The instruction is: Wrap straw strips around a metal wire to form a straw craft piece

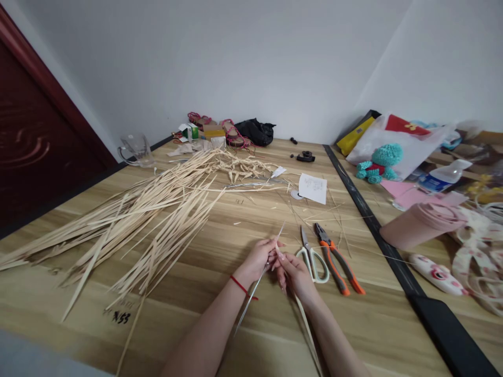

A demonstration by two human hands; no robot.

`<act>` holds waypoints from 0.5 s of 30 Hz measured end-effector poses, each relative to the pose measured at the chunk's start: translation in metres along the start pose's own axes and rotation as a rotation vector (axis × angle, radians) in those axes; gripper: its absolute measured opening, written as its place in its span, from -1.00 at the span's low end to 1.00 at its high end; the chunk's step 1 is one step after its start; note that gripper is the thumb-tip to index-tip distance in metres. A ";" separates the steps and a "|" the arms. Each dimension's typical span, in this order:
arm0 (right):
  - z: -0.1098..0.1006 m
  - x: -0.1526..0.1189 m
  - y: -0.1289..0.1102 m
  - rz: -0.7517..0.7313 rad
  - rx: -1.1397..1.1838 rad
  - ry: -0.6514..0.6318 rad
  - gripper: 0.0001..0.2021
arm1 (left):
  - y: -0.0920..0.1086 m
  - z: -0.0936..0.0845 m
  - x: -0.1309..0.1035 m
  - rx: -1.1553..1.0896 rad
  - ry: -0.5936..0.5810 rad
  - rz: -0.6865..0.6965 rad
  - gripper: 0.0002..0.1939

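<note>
My left hand (260, 257), with a red cord at the wrist, is closed around thin silver metal wires (248, 302) that slant down toward me. Pinched in my right hand (295, 271) is a pale flat strip, perhaps bamboo or straw (305, 327), its long tail hanging along my forearm. The fingertips of both hands meet, and a thin pale point (281, 230) sticks up above them. How wire and strip join there is hidden by the fingers. Just right of my hands lie scissors with pale green handles (313, 262) and orange-grey pliers (338, 259).
A large heap of pale strips (157, 209) covers the table's left side. Behind stand a glass mug (137, 149), a black bag (255, 131) and a paper note (313, 188). On the right are a pink roll (420, 224), a crocheted turquoise doll (380, 163) and a plastic bottle (444, 175).
</note>
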State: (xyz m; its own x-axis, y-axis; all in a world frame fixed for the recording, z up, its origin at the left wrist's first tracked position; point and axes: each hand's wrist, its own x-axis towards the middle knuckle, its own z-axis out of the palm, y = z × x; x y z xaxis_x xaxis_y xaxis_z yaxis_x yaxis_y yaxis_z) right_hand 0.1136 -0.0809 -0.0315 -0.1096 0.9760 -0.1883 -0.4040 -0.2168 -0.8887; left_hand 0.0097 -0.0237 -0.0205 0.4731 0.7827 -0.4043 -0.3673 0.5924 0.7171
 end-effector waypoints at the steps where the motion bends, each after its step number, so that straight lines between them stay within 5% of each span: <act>1: -0.001 0.000 0.000 -0.004 0.002 -0.001 -0.66 | 0.000 0.000 0.000 -0.002 0.003 0.000 -0.80; 15: 0.001 0.005 -0.010 0.007 0.036 -0.049 -0.69 | 0.010 -0.017 0.005 -0.059 -0.108 -0.067 -0.72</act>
State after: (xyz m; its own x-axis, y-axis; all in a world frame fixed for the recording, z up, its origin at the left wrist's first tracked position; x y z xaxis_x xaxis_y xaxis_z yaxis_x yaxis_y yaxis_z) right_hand 0.1161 -0.0739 -0.0235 -0.1564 0.9725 -0.1725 -0.4352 -0.2246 -0.8718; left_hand -0.0045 -0.0105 -0.0252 0.5805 0.7177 -0.3846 -0.3768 0.6555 0.6544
